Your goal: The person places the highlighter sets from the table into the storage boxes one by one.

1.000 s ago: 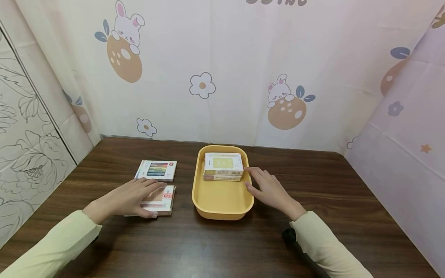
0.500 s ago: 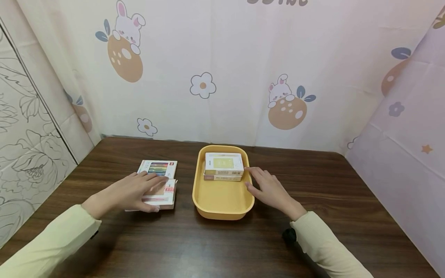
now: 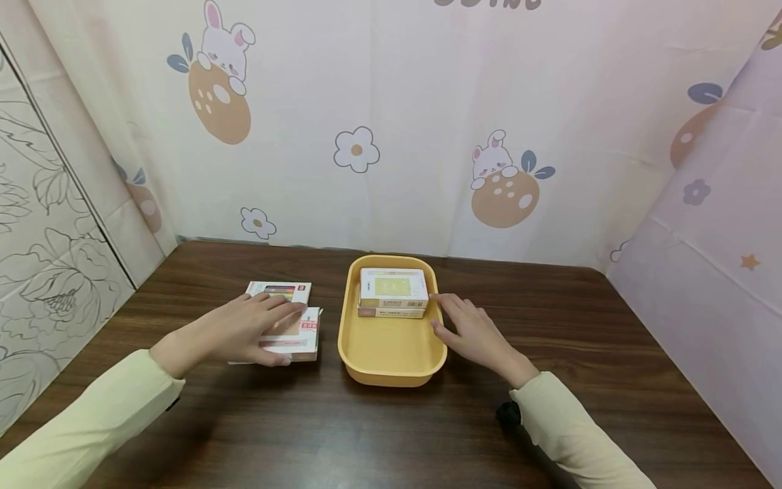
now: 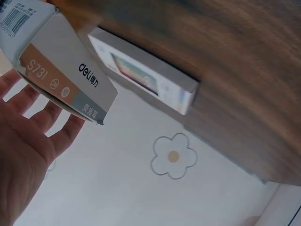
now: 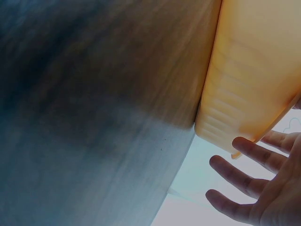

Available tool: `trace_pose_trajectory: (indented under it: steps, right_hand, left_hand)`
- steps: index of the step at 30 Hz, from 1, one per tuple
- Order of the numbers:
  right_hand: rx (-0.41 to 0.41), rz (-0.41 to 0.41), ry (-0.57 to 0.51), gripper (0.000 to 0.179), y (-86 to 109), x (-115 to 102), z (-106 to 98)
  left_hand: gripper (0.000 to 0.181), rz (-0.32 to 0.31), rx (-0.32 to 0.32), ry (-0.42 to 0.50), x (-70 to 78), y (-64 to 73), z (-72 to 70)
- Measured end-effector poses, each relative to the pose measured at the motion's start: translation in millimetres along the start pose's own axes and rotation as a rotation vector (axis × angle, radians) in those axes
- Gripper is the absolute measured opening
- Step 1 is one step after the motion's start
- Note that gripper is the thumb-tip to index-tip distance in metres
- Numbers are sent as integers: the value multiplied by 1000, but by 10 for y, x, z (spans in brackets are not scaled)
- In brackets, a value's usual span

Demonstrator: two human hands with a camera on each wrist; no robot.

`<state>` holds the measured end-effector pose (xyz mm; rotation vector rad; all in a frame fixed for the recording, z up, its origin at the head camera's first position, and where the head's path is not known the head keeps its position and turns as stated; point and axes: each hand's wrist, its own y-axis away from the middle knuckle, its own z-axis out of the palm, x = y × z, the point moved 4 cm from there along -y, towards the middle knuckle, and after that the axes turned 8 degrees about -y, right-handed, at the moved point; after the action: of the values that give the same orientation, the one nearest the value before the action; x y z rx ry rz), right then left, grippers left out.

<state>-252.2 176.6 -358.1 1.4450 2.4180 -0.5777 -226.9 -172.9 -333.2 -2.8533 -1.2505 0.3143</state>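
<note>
My left hand point(image 3: 244, 333) grips a white highlighter box point(image 3: 309, 334) from above, thumb on the near side and fingers across the far side. In the left wrist view the highlighter box point(image 4: 70, 61) is tilted and raised off the table, with "deli" and "S731" printed on it. Behind it lies a flat white pack point(image 3: 301, 293), partly covered; its window shows coloured sticks. My right hand point(image 3: 476, 333) is at the right rim of a yellow tray point(image 3: 391, 377), fingers spread and fairly straight, fingertips at the rim.
Two white boxes are stacked at the tray's far end; the upper box point(image 3: 394, 285) has a yellow-green panel. A dark wooden table point(image 3: 366, 441) carries everything. A printed curtain point(image 3: 415, 204) hangs behind its far edge.
My left hand has lifted the highlighter box and moved it away from me and slightly right, so it overlaps more of the flat pack. My right hand and the tray have stayed put.
</note>
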Motion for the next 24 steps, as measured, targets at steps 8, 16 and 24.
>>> trace_pose_trajectory:
  steps: [8, 16, 24]
  right_hand:
    - [-2, -1, 1, 47, -4, -2, 0]
    - [7, -9, 1, 47, -2, -4, 3]
    - [1, -8, 4, 47, -2, 0, 4]
  left_hand:
    - [82, -14, -25, -1, 53, -104, -131]
    - [83, 28, 33, -16, 162, -251, -261]
    - [80, 81, 59, -41, 303, -422, -296]
